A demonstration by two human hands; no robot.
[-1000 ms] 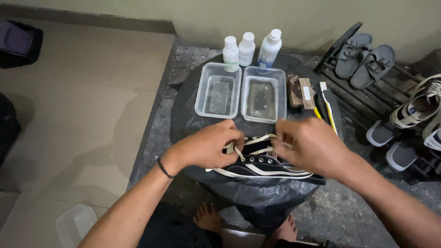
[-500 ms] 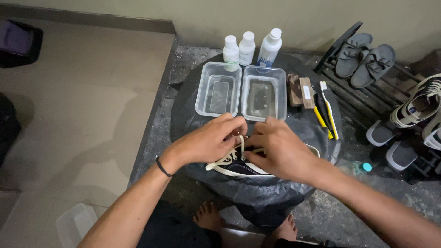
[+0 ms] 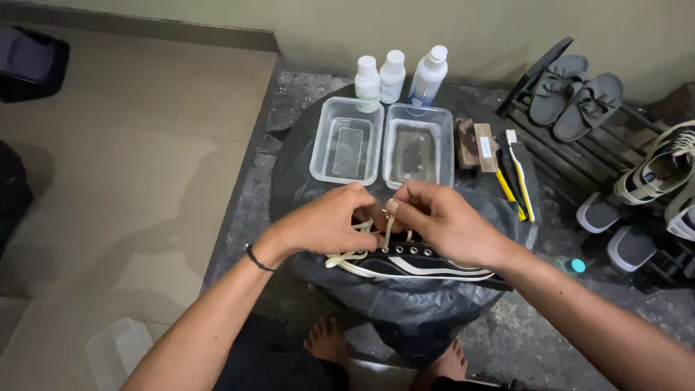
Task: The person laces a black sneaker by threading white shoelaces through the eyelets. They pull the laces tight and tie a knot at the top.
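We've got both hands on the black canvas sneaker with a white side stripe (image 3: 413, 262), which lies on its side on the black plastic sheet (image 3: 427, 304) covering a round stand, directly under the hands. Left hand (image 3: 326, 224) is curled shut, pinching a loop of the cream flat shoelace (image 3: 351, 255) near the eyelets; right hand (image 3: 441, 221) is closed too, thumb and fingers nipping the lace strand where it rises from the shoe. Fingertips of the two hands nearly touch above the lacing.

Shoe's long axis runs left-right across our view, sole edge toward us, loose lace trailing off its left end. Right hand covers the shoe's middle, left hand sits at the lace end, so both are equally close.

Just beyond the hands: two clear rectangular plastic tubs (image 3: 347, 150), three white plastic bottles (image 3: 393, 75) behind them, wooden brushes (image 3: 476, 145) and a yellow-handled toothbrush (image 3: 517, 170) to the right. Further right, a dark shoe rack with grey slides (image 3: 575, 98)
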